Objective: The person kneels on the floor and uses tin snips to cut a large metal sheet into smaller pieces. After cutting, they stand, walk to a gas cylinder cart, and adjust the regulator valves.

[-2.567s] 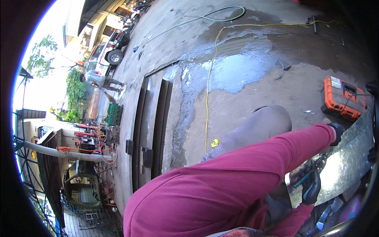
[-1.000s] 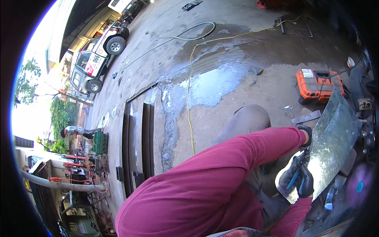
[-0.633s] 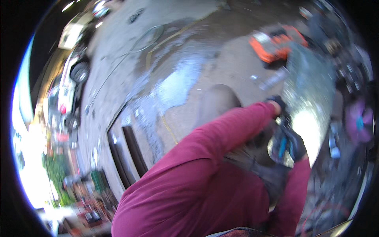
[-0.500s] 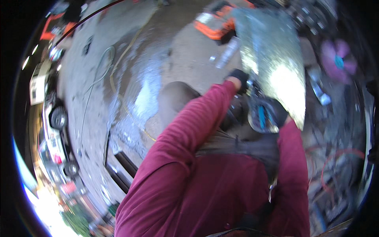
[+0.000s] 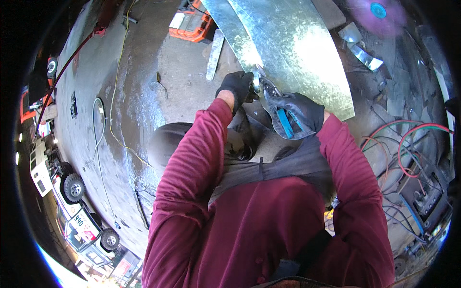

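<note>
My right hand (image 5: 307,111), in a dark glove, is closed round the blue-handled tin snips (image 5: 284,124). Their jaws point away from me and meet the near edge of a shiny metal sheet (image 5: 293,45). Beside the jaws, my gloved left hand (image 5: 237,89) grips a narrow curled bit of metal (image 5: 256,82) at that edge. Its fingertips are partly hidden. A line runs up the sheet from near the jaws, with a narrower strip (image 5: 229,29) on its left; I cannot tell how far the two are parted.
An orange toolbox (image 5: 189,25) and a loose metal strip (image 5: 215,54) lie left of the sheet. To its right are bent metal offcuts (image 5: 362,54) and a purple-bladed fan (image 5: 379,13). Red hoses (image 5: 408,137) tangle at the right. A yellow cord (image 5: 114,89) crosses the floor.
The view has shifted, so sheet, hands and toolbox sit farther left and higher. Both hands keep their grips, and the snips stay at the sheet's edge. The picture is sharper now.
</note>
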